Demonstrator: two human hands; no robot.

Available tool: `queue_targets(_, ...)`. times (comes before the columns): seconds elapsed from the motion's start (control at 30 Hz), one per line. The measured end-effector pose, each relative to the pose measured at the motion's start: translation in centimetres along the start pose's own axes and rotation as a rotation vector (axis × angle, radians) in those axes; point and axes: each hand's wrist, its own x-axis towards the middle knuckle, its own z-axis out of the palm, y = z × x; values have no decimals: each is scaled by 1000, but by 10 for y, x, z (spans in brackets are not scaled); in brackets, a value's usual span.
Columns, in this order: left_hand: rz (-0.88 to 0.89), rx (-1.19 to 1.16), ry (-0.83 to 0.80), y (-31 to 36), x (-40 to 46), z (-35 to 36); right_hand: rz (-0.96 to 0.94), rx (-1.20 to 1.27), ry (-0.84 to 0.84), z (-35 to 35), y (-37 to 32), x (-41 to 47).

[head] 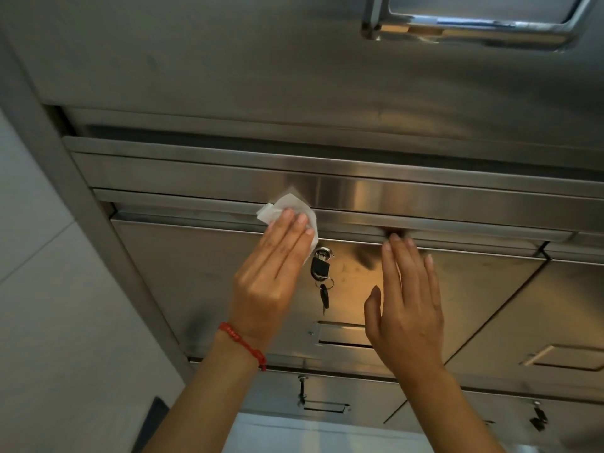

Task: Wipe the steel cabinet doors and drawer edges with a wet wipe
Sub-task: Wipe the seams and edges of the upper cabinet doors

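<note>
1. The left hand [271,266], with a red braided cord bracelet [243,344] on its wrist, is lying flat with fingers straight, pressing a crumpled white wet wipe [287,207] against the brushed steel drawer edge [392,220]; it is pinning the wipe rather than pinching it.
2. The wipe is sitting under and just beyond the left fingertips [294,220], its loose corner sticking out past them to the upper left.
3. The right hand [408,295] is open and empty, its fingertips touching the same steel edge, well to the right of the wipe, seemingly bracing the drawer.
4. Just right of the left hand, a small black padlock [318,266] with keys [324,297] is hanging on the flat steel cabinet door [196,273] below the edge.
5. The wipe looks thin, soft and limp, likely damp and a little slick on smooth steel, so it is probably going to bunch or slide out under a light touch.
6. Broad, even finger pressure across its middle seems the best hold; gathering the loose corner under the palm should keep it from folding, and steering round the padlock avoids snagging.
</note>
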Motion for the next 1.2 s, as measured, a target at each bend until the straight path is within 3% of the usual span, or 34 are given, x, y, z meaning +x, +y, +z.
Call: queue_targets(1.2, -34, 44, -5, -15, -3, -10, 61, 36, 45, 5, -9, -1)
